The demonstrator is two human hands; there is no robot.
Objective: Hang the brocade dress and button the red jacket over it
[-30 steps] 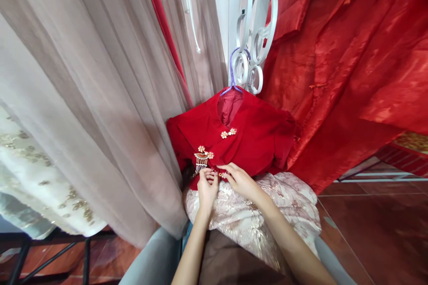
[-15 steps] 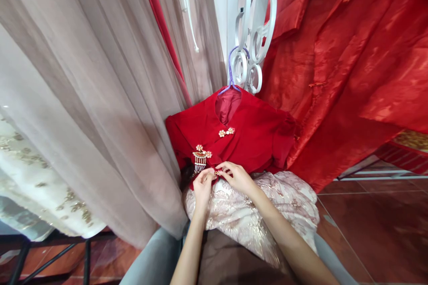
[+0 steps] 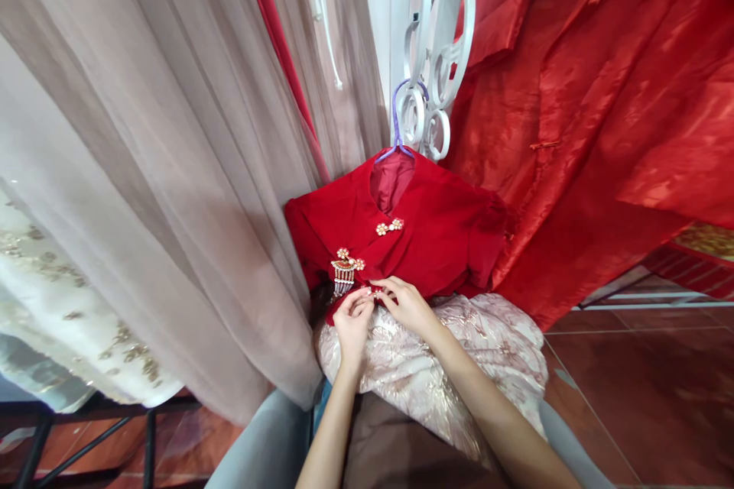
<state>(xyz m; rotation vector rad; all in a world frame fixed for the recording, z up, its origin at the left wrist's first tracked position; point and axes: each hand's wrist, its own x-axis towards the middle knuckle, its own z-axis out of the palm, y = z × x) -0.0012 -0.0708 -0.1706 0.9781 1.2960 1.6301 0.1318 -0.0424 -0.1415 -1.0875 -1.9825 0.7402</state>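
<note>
A red velvet top (image 3: 436, 221) hangs from a purple hanger (image 3: 395, 118). Its front carries a flower-shaped clasp (image 3: 390, 227) near the neck and a beaded tassel ornament (image 3: 344, 273) lower on the left. At the lower edge of the front, my left hand (image 3: 354, 318) and my right hand (image 3: 405, 303) meet fingertip to fingertip. Both pinch a small ornamental clasp (image 3: 375, 293), mostly covered by the fingers. Whether its two halves are joined cannot be made out. Below the hands, shiny pale patterned fabric (image 3: 413, 359) spreads over my lap.
Sheer beige drapes (image 3: 189, 130) hang close on the left, beside a white gold-trimmed garment (image 3: 108, 328). A white scrolled metal frame (image 3: 439, 92) holds the hanger. Red satin garments (image 3: 608, 114) fill the right side above the tiled floor (image 3: 659, 382).
My left hand has shifted slightly to the right, closer to my right fingertips. My right hand stays nearly in place at the clasp.
</note>
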